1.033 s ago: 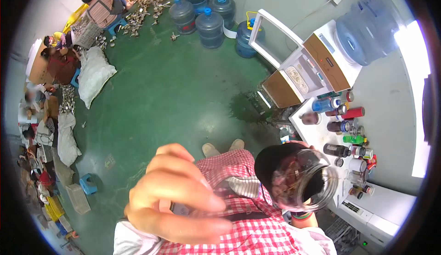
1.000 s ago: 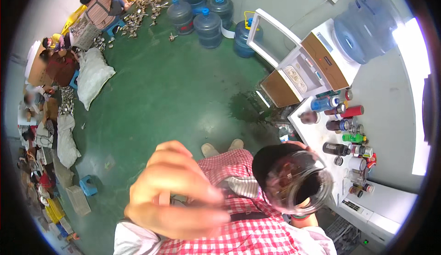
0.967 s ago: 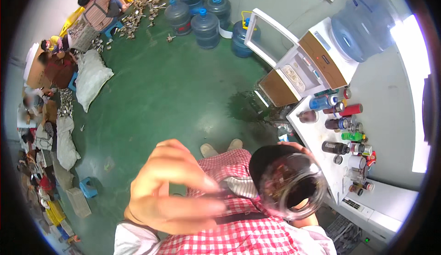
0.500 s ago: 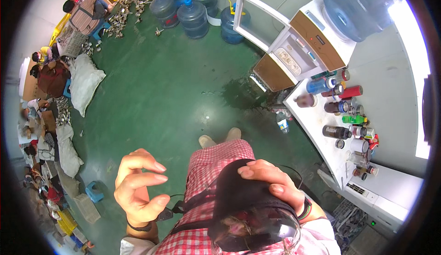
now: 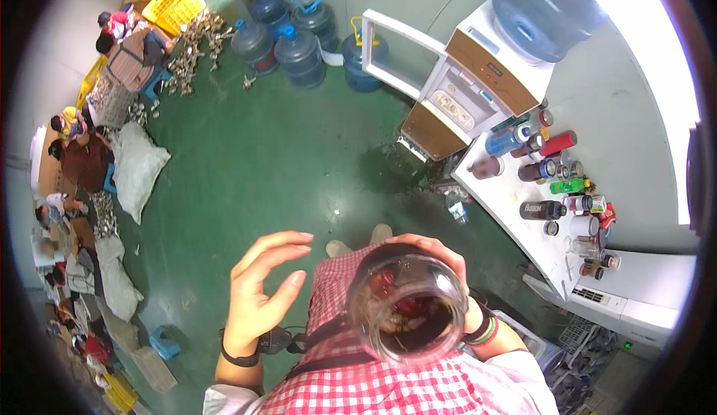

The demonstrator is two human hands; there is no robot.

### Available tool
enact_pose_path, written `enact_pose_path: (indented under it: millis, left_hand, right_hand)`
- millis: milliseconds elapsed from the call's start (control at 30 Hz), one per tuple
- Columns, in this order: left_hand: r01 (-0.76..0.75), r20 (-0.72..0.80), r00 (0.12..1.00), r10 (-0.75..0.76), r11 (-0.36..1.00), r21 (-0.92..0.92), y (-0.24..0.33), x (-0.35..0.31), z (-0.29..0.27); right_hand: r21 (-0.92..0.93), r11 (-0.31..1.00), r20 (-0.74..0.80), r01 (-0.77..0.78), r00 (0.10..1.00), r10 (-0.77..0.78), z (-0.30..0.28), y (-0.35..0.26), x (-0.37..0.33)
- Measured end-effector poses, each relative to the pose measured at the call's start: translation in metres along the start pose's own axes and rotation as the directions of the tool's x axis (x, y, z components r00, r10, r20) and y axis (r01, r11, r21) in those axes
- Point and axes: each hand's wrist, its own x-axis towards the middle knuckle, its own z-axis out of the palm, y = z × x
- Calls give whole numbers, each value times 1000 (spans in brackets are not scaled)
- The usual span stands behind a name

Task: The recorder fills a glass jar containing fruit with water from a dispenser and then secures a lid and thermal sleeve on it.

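Above the green floor (image 5: 284,161), the left hand (image 5: 258,295) hovers empty, fingers spread. Right hand (image 5: 441,265) wraps the open glass jar (image 5: 407,310), probably tea-filled: rigid, breakable, slippery; best held around its wall.

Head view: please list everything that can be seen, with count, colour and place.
glass jar: one, clear with dark red contents, held close under the camera
water bottles: four on the floor, blue, top centre
water dispenser: one, white and brown, blue bottle on top
white counter: one, right, bearing many small bottles and cans
yellow crates: two, upper left
white sacks: several, left
people: several, sitting at left
left hand: open, empty
right hand: holding the jar
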Motion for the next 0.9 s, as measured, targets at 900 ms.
enact_pose_path:
  millis: [900]
  left_hand:
    - [-50, 169, 984, 59, 997, -52, -21, 3, 12]
  right_hand:
    - [-188, 961, -433, -204, 895, 106, 36, 14, -31]
